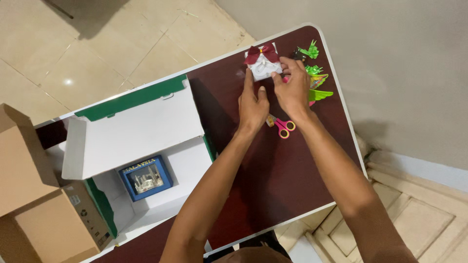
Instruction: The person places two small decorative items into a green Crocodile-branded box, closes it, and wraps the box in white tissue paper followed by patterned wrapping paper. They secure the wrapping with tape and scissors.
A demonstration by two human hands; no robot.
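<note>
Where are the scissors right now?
In the head view, the pink scissors lie on the dark table, just below the right hand and beside the left wrist, nearer the person than the small white gift box.

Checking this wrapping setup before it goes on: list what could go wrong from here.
1. The small white gift box sits near the far edge of the dark table; a push from the left hand or right hand might slide it off.
2. The pink scissors lie right under the wrists and could be knocked or jab a forearm.
3. The green ribbon bows crowd the right hand and may get swept off.
</note>
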